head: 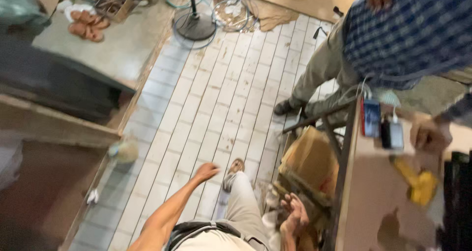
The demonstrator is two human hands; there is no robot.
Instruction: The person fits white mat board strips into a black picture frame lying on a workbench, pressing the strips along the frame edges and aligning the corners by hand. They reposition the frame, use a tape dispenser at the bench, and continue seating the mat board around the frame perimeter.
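Left hand [205,172] hangs free over the white plank floor [216,103], fingers loosely curled, holding nothing. Right hand [294,212] is down by the cardboard box [309,157] under the workbench [378,192], fingers half bent; too blurry to tell if it's gripping anything. A co-worker's hand [428,133] rests on the bench.

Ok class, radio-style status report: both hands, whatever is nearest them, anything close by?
Left hand empty, swinging free. Right hand open beside cardboard box. Co-worker's legs close ahead.
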